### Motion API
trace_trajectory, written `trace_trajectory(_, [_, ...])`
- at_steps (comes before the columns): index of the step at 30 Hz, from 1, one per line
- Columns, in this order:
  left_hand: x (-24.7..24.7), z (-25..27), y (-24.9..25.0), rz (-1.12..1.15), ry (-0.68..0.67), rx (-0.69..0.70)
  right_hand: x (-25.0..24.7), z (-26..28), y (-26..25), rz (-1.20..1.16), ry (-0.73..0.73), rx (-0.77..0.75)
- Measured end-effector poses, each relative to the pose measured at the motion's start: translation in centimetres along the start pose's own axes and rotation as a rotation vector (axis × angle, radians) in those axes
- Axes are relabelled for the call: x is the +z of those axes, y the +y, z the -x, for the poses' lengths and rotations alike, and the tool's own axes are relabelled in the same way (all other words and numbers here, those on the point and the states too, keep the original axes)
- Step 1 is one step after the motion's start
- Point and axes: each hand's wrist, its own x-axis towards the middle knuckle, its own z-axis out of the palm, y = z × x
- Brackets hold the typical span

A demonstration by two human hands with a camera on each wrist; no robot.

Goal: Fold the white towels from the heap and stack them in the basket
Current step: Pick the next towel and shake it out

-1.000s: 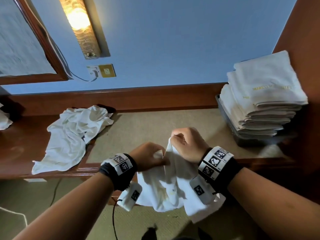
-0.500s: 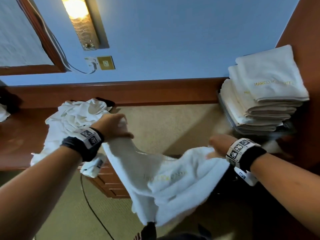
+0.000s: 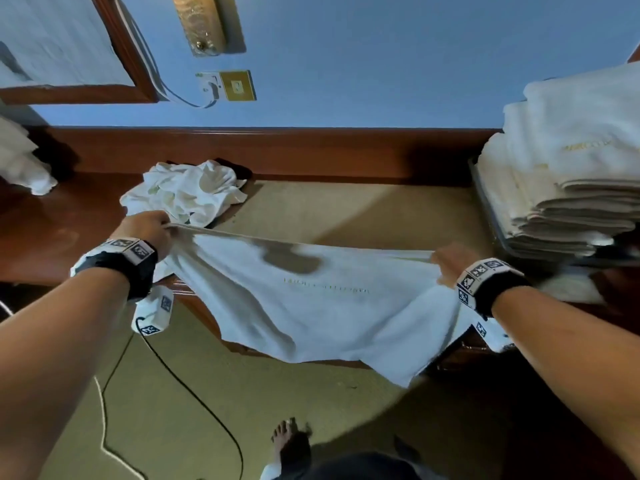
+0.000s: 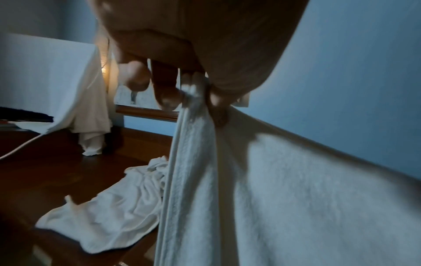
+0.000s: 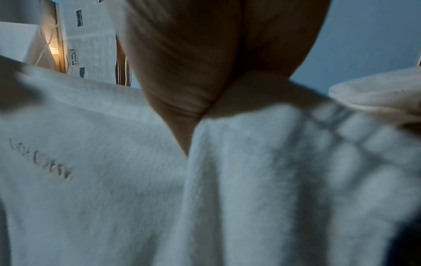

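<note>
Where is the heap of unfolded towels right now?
In the head view the heap lies on the desk at left, against the back ledge, just beyond the left hand.

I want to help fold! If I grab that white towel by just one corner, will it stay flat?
Probably not. The towel sags between the left hand and right hand, so it looks floppy. It bunches where fingers pinch it, so likely soft and easy to grip.
</note>
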Motion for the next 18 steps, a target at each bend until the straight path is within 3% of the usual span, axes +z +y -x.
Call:
trace_trajectory(5, [1.4, 1.5, -3.5, 0.109, 0.084, -0.19, -0.9, -1.1, 2.2, -0.038, 0.144, 0.128])
trace_trajectory(8, [3.1, 1.8, -5.4, 0.239, 0.058, -0.326, -0.2, -1.4, 2.9, -0.128, 0.147, 0.197])
trace_trajectory(12, [6.4, 2.3, -7.0, 0.581, 0.013, -0.545, 2.4, -1.4, 3.3, -0.232, 0.09, 0.284])
trace_trajectory(14, [7.1, 2.9, -5.9, 0.767, 0.016, -0.632, 3.8, -1.2, 3.9, -0.275, 0.054, 0.289])
trace_trajectory(16, [7.2, 2.8, -4.2, 0.93, 0.013, -0.691, 5.1, -1.6, 4.2, -0.424, 0.06, 0.394])
trace_trajectory(18, [7.7, 1.6, -2.1, 0.937, 0.049, -0.733, 5.5, -2.1, 4.3, -0.629, 0.118, 0.491])
